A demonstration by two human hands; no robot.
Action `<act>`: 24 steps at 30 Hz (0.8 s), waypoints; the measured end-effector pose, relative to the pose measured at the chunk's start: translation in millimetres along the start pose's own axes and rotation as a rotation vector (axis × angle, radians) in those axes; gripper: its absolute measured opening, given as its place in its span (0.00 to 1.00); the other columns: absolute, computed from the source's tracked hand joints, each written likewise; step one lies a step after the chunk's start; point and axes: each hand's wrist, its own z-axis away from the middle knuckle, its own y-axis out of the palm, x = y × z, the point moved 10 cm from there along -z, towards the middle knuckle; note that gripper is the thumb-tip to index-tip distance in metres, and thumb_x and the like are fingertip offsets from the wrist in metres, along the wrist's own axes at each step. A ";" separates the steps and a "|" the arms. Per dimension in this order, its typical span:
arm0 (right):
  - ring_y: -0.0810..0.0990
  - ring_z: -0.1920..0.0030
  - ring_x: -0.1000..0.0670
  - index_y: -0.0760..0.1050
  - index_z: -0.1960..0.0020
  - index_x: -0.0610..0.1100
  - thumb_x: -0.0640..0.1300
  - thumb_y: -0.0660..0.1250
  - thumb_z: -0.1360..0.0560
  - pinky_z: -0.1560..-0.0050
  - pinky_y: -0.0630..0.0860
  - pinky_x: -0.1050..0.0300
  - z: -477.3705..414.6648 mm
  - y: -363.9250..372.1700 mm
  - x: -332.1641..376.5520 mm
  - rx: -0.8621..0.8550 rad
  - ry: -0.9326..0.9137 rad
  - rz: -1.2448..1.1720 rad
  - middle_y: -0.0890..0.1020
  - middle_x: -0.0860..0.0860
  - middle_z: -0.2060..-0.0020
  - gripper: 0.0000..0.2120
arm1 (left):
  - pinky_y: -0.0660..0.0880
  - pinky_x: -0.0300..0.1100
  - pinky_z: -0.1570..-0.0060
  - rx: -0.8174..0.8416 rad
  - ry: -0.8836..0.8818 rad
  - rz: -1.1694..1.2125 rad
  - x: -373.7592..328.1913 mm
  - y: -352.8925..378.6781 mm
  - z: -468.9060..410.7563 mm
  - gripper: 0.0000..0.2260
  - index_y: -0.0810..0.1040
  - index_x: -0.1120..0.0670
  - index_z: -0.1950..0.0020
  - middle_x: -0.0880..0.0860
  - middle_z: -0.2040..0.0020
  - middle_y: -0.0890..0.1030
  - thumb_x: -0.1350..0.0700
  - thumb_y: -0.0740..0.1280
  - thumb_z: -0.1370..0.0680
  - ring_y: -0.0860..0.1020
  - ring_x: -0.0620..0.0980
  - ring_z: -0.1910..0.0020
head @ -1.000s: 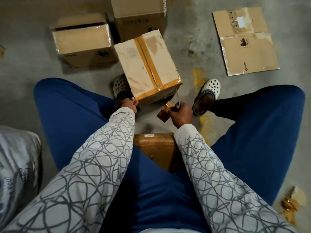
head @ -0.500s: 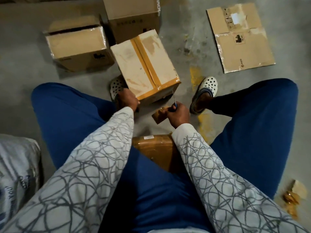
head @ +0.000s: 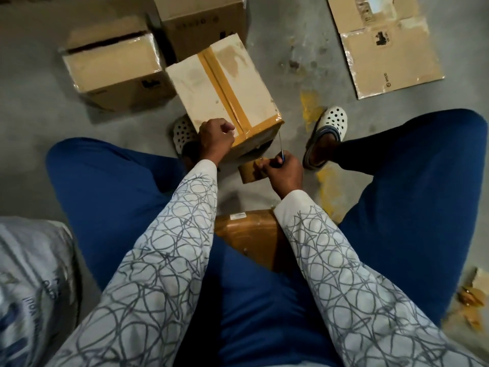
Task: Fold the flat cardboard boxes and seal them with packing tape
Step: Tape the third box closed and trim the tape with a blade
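Observation:
A folded cardboard box [head: 211,83] stands on the floor between my feet, with brown packing tape along its top seam and near edge. My left hand [head: 215,137] rests with curled fingers on the box's near corner, over the taped edge. My right hand [head: 284,170] grips a small blue-handled blade [head: 281,147] and the brown tape roll [head: 250,172], just below the box's near right corner. A flat cardboard box [head: 386,46] lies on the floor at the far right.
Two more folded boxes [head: 113,64] [head: 201,19] stand behind the taped one. A brown wrapped parcel [head: 251,231] lies under me between my legs. A grey printed sack [head: 31,282] is at my left. Tape scraps [head: 473,298] litter the floor at right.
My left hand has risen from beside the box's lower corner onto its taped top edge. My right hand with blade and tape roll has stayed just below the box.

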 end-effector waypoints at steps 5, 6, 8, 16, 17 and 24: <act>0.74 0.64 0.55 0.67 0.66 0.52 0.40 0.75 0.28 0.56 0.72 0.54 -11.4 4.3 -9.2 0.005 0.002 -0.002 0.75 0.55 0.67 0.17 | 0.71 0.48 0.38 -0.224 0.048 -0.178 4.1 -30.8 -53.2 0.15 0.79 0.50 0.38 0.55 0.37 0.78 0.56 0.68 0.24 0.73 0.56 0.36; 0.75 0.63 0.52 0.69 0.65 0.51 0.41 0.75 0.29 0.56 0.74 0.53 -15.1 6.1 -13.8 0.001 0.014 -0.006 0.76 0.55 0.67 0.16 | 0.68 0.49 0.35 -0.233 0.036 -0.217 6.4 -35.6 -70.5 0.19 0.77 0.51 0.33 0.55 0.33 0.75 0.54 0.68 0.24 0.70 0.57 0.32; 0.76 0.61 0.50 0.70 0.65 0.51 0.42 0.76 0.29 0.56 0.75 0.53 -18.1 11.2 -17.4 -0.005 0.022 -0.009 0.77 0.54 0.66 0.15 | 0.60 0.54 0.28 -0.191 -0.030 -0.283 19.7 -44.8 -106.8 0.30 0.66 0.51 0.24 0.56 0.23 0.65 0.48 0.69 0.24 0.61 0.59 0.24; 0.75 0.62 0.57 0.69 0.64 0.53 0.43 0.74 0.26 0.62 0.68 0.61 -24.5 60.1 -6.4 0.110 0.046 0.037 0.77 0.56 0.65 0.16 | 0.49 0.60 0.23 0.207 -0.074 -0.391 38.9 -58.5 -202.8 0.64 0.49 0.46 0.19 0.55 0.18 0.50 0.34 0.82 0.46 0.46 0.59 0.20; 0.75 0.62 0.57 0.68 0.65 0.53 0.43 0.74 0.26 0.62 0.69 0.60 -23.5 65.6 -4.2 0.123 0.039 0.042 0.78 0.56 0.65 0.17 | 0.52 0.60 0.24 0.208 -0.076 -0.407 43.1 -57.1 -203.4 0.63 0.53 0.47 0.20 0.54 0.19 0.54 0.32 0.81 0.47 0.49 0.59 0.20; 0.81 0.56 0.45 0.66 0.66 0.49 0.42 0.74 0.30 0.53 0.77 0.53 -28.4 63.7 -20.0 0.117 0.153 0.087 0.83 0.47 0.60 0.16 | 0.59 0.54 0.24 0.015 -0.206 -0.242 63.6 -64.6 -165.1 0.71 0.57 0.55 0.20 0.57 0.20 0.58 0.22 0.73 0.56 0.54 0.58 0.21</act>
